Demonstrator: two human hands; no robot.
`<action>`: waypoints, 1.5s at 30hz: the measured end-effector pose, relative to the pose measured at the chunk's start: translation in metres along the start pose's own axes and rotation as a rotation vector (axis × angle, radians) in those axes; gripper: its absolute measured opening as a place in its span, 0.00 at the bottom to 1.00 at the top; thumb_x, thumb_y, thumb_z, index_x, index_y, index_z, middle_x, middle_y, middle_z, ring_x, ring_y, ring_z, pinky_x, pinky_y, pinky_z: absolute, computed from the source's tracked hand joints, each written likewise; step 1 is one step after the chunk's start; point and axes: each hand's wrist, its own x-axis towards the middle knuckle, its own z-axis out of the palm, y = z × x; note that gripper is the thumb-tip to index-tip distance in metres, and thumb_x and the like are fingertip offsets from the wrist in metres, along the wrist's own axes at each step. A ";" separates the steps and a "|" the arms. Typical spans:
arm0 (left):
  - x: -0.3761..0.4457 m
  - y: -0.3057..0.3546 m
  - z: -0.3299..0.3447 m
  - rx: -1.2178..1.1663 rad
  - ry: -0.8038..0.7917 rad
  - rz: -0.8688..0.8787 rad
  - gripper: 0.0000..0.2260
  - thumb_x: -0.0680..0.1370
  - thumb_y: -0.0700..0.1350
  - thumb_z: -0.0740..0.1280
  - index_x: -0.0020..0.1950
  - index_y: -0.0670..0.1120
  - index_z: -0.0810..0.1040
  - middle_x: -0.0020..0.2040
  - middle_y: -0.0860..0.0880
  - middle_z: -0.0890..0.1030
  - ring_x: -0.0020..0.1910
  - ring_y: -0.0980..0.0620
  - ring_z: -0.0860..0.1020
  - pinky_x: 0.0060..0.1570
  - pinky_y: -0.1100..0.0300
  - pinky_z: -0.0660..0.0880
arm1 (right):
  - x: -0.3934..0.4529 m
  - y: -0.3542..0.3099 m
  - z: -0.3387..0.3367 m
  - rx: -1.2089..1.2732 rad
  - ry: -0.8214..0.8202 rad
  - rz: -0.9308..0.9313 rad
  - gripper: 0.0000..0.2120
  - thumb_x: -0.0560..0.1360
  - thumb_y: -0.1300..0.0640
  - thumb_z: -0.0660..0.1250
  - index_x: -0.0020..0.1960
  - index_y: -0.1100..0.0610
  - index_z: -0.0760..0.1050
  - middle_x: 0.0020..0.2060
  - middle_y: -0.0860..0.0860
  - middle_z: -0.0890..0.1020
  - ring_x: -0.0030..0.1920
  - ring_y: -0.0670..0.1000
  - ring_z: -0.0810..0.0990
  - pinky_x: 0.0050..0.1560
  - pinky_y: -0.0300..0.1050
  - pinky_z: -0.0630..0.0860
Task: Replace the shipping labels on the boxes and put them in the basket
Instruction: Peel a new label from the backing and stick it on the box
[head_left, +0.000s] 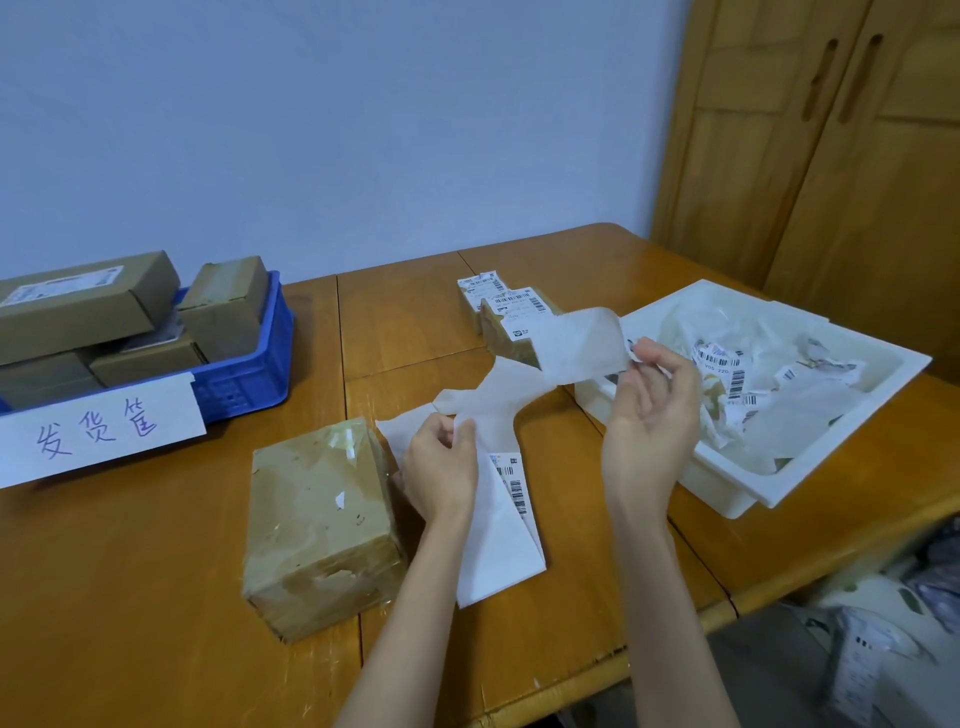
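- Label strip (519, 410) held above the table (156, 597), centre of view: long translucent backing paper, twisted, with white barcode labels hanging at its near end. Print too small to read.
- Left hand (441, 467) pinches the strip mid-length, fingers curled on it.
- Right hand (652, 415) holds the far end up, thumb and fingertips nipping the paper's edge; exact contact hard to make out.
- Bare box (319, 525) sits just left of the left hand: brown, taped, scuffed top with torn label remnants.
- Two small labelled boxes (501, 306) far centre, partly hidden behind the strip.
- White tray (831, 473) on the right holds crumpled backing and torn labels.
- Blue basket (260, 353) far left holds several brown boxes, cut off by the frame edge; handwritten paper sign (98, 431) hangs on its front.
- Wooden cabinet (831, 156) far right.
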 end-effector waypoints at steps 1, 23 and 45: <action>0.000 -0.001 -0.001 -0.010 0.003 0.001 0.14 0.80 0.48 0.67 0.35 0.48 0.70 0.31 0.52 0.74 0.32 0.53 0.73 0.58 0.40 0.75 | 0.003 -0.001 -0.001 0.016 0.029 0.002 0.16 0.77 0.71 0.61 0.55 0.51 0.73 0.59 0.55 0.78 0.63 0.46 0.77 0.65 0.44 0.74; -0.011 0.059 -0.017 -0.521 -0.490 0.115 0.13 0.82 0.52 0.63 0.56 0.46 0.84 0.46 0.51 0.86 0.43 0.56 0.79 0.44 0.62 0.75 | -0.015 -0.007 0.008 -0.059 -0.238 -0.047 0.09 0.76 0.67 0.67 0.45 0.53 0.78 0.48 0.48 0.77 0.49 0.46 0.81 0.50 0.38 0.76; -0.006 0.056 -0.043 -0.538 -0.392 -0.012 0.06 0.81 0.40 0.66 0.46 0.45 0.81 0.41 0.55 0.85 0.35 0.62 0.82 0.32 0.70 0.76 | -0.024 -0.008 0.021 -0.218 -0.372 0.370 0.13 0.79 0.51 0.66 0.41 0.60 0.79 0.38 0.47 0.85 0.39 0.41 0.81 0.35 0.32 0.74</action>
